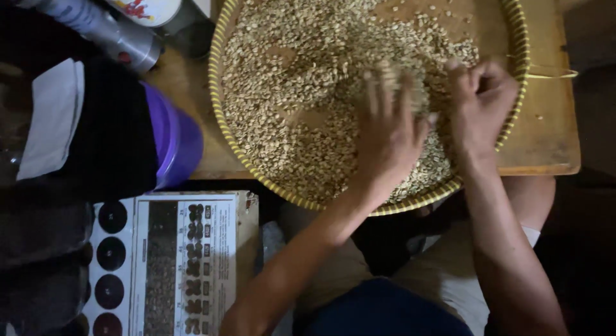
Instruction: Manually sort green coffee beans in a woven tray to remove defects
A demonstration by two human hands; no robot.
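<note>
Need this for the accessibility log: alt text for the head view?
Two bare hands, left hand spread flat and right hand curled, work pale beans in a round woven tray on a wooden table. A purple container sits left.

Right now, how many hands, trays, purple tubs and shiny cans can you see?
Hands: 2, the left hand spread on the beans and the right hand closed in a loose fist
Round woven tray: 1
Purple tub: 1
Shiny can: 1
Total: 5
</note>
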